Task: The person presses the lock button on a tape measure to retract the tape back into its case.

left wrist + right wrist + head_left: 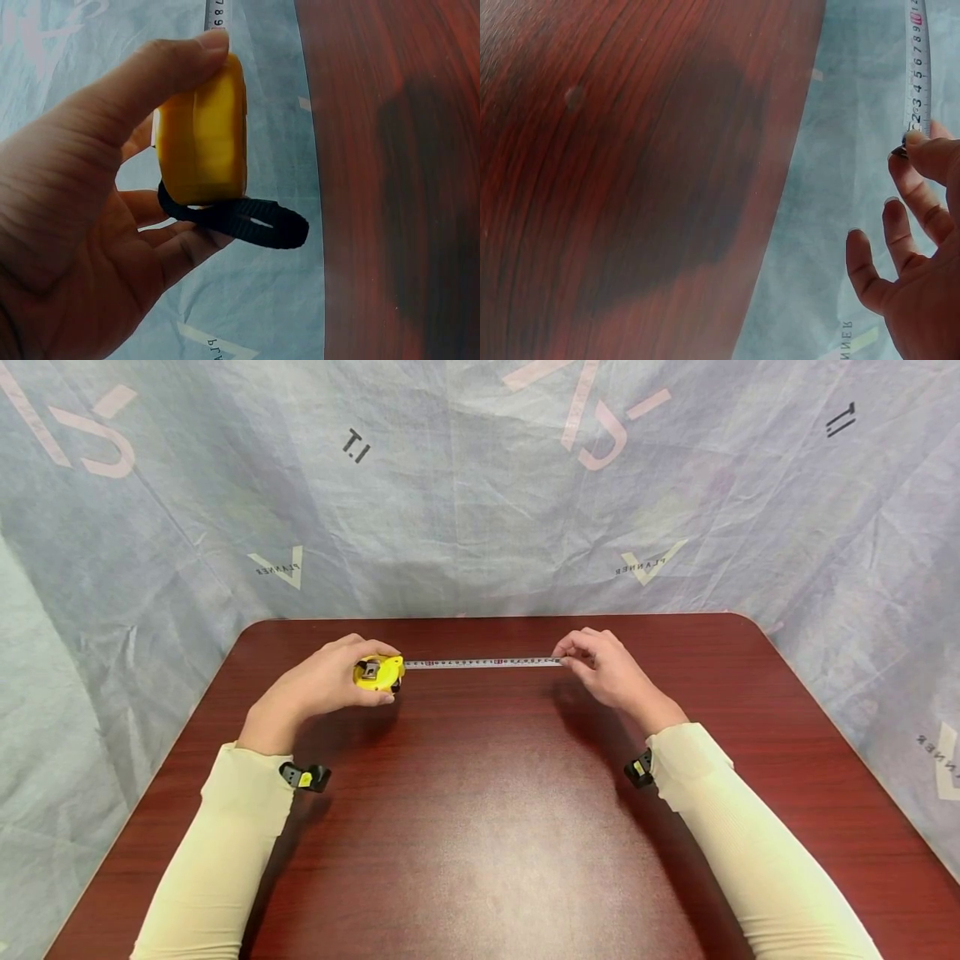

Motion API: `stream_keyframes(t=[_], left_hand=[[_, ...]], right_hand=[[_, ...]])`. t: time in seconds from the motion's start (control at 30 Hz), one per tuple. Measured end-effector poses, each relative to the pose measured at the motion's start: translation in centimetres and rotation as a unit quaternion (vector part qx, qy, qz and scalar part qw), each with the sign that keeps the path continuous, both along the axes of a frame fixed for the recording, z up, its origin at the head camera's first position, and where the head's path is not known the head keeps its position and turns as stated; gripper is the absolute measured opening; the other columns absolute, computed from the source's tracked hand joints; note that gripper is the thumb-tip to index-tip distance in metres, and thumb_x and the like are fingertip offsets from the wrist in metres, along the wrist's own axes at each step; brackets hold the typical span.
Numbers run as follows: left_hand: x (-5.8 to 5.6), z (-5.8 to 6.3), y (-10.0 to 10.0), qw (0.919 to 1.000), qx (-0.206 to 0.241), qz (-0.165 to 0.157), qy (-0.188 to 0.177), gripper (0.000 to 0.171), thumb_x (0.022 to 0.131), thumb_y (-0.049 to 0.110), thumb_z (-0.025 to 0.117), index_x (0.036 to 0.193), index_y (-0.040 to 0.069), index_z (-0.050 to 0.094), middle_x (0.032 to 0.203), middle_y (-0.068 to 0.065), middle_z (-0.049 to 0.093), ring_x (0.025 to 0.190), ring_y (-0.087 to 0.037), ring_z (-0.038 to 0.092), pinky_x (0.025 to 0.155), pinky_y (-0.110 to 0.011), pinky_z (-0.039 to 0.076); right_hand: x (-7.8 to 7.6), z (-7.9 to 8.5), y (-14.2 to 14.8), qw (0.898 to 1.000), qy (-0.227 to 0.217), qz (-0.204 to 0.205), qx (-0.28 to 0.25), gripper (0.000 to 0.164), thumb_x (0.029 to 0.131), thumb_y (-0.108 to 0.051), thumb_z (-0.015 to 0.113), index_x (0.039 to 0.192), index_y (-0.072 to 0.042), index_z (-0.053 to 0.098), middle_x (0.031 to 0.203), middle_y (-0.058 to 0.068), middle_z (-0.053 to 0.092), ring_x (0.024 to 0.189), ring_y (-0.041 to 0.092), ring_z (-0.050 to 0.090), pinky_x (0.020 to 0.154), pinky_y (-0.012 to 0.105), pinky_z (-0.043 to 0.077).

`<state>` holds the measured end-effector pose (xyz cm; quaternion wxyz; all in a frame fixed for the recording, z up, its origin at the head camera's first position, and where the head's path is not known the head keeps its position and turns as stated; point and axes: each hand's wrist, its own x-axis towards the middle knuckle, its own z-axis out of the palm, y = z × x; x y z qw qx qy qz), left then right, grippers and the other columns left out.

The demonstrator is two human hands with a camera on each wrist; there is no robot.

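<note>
A yellow tape measure (381, 673) is gripped in my left hand (330, 679), thumb on one edge and fingers round the other. From it the white marked blade (480, 663) runs straight across to my right hand (606, 670). There my thumb and index finger pinch the blade's end, while the other fingers stand spread apart in the right wrist view. The left wrist view shows the yellow case (202, 139) edge-on, with a black strap (259, 223) hanging from it. Case and blade are held above the table, and shadows fall below both hands.
Beneath the hands lies a dark red wood-grain table (480, 827) with rounded far corners. Behind its far edge hangs a grey-blue printed cloth (465, 510). Small black devices are strapped at both wrists, over pale sleeves (757, 843).
</note>
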<state>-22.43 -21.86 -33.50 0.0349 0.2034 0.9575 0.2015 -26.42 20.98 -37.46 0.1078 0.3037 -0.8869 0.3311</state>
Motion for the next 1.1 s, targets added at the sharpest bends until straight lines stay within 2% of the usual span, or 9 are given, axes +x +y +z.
stream_keyframes(t=[0.57, 0.9, 1.1], left_hand=[[0.10, -0.03, 0.41, 1.0000, 0.005, -0.006, -0.002, 0.066, 0.082, 0.035, 0.088, 0.140, 0.024, 0.061, 0.121, -0.006, 0.056, 0.102, -0.025, 0.055, 0.087, -0.043, 0.048], [0.05, 0.05, 0.72, 1.0000, -0.002, 0.001, -0.005, 0.068, 0.081, 0.035, 0.089, 0.141, 0.024, 0.060, 0.123, -0.006, 0.056, 0.102, -0.025, 0.055, 0.085, -0.043, 0.048], [0.03, 0.02, 0.72, 0.9999, -0.003, -0.010, -0.012, 0.067, 0.083, 0.034, 0.087, 0.143, 0.023, 0.059, 0.125, -0.009, 0.055, 0.103, -0.027, 0.054, 0.086, -0.044, 0.047]], right_hand=[[-0.15, -0.08, -0.26, 1.000, 0.001, 0.002, -0.002, 0.016, 0.095, 0.006, 0.069, 0.101, -0.009, 0.071, 0.100, 0.007, 0.065, 0.099, 0.028, 0.053, 0.089, 0.045, 0.043], [-0.27, 0.04, -0.52, 1.000, 0.014, 0.012, -0.012, 0.015, 0.093, 0.006, 0.071, 0.100, -0.007, 0.071, 0.094, 0.006, 0.064, 0.092, 0.026, 0.052, 0.086, 0.042, 0.039], [-0.21, 0.04, -0.83, 1.000, 0.012, 0.010, -0.010, 0.013, 0.093, 0.005, 0.072, 0.100, -0.007, 0.072, 0.093, 0.005, 0.063, 0.092, 0.026, 0.050, 0.087, 0.043, 0.037]])
